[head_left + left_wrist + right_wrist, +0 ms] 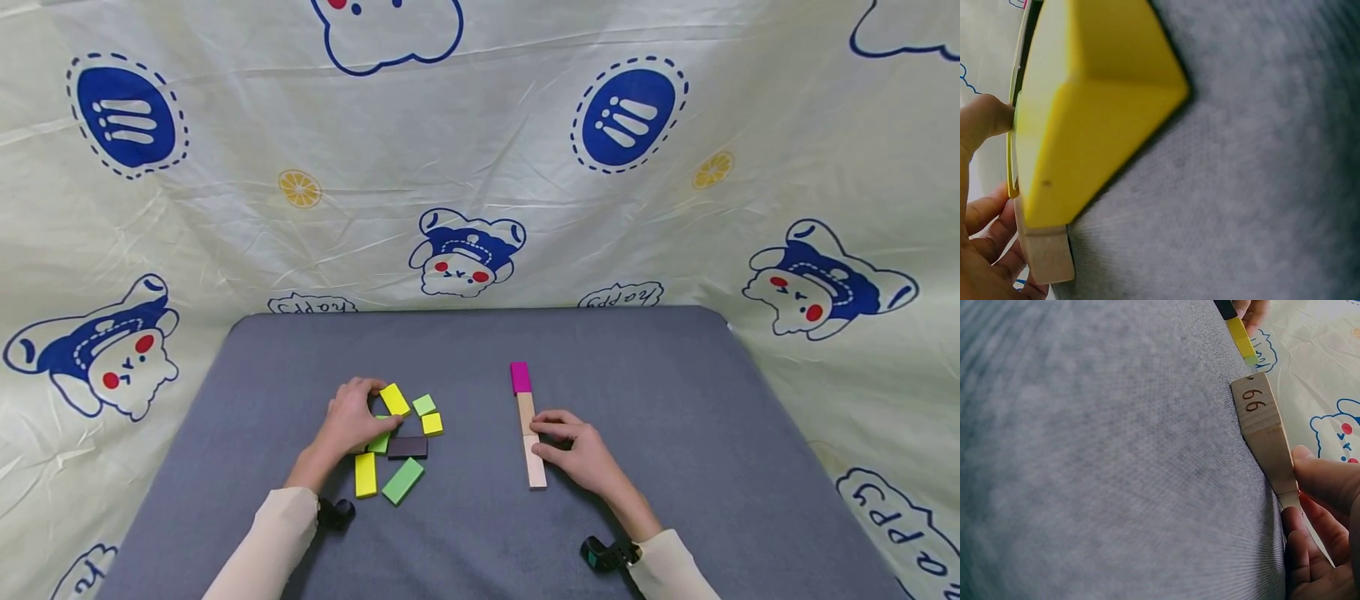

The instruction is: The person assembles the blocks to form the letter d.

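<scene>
My left hand [358, 417] is over a loose group of wooden blocks at the left. Its thumb and index finger pinch a yellow block [395, 400] by its ends. Beneath the thumb a green block [380, 442] is partly covered. In the left wrist view another yellow block [1097, 125] looms large in front. At the right, my right hand [581, 454] touches a row of blocks with thumb and fingertips. This row has a magenta block [521, 378], a tan block [526, 414] and a pale pink block [535, 463], end to end. A 66 mark shows on the near block's end [1252, 400].
Around the left hand lie a dark block [407, 448], a yellow block [365, 475], a green block [403, 482], a small light green block [423, 405] and a small yellow block [432, 424]. Grey cloth covers the table [637, 358]; a printed curtain [510, 150] hangs behind.
</scene>
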Demonstrator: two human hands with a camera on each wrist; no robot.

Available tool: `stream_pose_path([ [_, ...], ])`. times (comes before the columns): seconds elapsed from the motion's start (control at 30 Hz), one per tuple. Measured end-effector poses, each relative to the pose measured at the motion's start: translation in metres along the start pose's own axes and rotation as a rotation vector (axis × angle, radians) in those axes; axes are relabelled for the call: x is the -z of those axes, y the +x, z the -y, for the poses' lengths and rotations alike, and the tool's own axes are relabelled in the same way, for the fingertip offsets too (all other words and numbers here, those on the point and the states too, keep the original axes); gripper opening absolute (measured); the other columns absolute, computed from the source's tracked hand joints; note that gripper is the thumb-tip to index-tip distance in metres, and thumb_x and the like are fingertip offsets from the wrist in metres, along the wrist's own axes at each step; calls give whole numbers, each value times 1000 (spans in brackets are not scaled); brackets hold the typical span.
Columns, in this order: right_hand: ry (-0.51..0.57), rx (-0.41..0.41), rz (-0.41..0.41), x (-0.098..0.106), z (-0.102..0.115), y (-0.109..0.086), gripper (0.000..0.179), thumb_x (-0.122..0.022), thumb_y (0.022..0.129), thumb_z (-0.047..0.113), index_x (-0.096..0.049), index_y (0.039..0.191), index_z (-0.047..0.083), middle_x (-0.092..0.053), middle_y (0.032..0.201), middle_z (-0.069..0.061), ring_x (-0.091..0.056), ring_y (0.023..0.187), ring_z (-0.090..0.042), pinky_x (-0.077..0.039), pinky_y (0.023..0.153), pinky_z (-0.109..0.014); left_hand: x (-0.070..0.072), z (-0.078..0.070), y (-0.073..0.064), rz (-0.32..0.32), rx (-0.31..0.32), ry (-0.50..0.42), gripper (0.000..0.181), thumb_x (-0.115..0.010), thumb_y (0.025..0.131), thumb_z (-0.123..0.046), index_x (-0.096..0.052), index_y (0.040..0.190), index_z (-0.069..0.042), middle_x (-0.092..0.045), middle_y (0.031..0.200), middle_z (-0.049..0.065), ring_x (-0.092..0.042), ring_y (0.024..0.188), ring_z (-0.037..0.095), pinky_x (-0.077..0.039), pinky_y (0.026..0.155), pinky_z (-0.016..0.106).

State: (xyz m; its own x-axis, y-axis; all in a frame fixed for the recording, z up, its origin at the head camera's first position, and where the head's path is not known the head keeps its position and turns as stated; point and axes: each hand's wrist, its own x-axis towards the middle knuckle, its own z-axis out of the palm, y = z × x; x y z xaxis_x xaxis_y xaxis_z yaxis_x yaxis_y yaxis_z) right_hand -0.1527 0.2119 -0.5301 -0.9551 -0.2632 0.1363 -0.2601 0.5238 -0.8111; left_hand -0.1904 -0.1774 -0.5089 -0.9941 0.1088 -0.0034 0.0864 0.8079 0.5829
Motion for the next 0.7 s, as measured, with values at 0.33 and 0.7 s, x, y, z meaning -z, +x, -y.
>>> stream_pose_path([
  [0.33,15,-3,1,0,-1,0,31,-82,86,12,-78,117,7,-70,126,-6,-64,114,-25,-51,92,-26,7,-1,7,-88,-3,-98,66,-79,83,-25,-56,139,2,-57,135,25,-49,124,41,-39,107,61],
  [0.7,-7,5,1,0,-2,0,31,-83,86,12,-78,117,8,-70,126,-5,-65,110,-23,-52,89,-27,16,-13,21,-136,-42,-140,65,-82,82,-26,-59,138,-2,-57,139,21,-50,122,39,-41,102,59],
])
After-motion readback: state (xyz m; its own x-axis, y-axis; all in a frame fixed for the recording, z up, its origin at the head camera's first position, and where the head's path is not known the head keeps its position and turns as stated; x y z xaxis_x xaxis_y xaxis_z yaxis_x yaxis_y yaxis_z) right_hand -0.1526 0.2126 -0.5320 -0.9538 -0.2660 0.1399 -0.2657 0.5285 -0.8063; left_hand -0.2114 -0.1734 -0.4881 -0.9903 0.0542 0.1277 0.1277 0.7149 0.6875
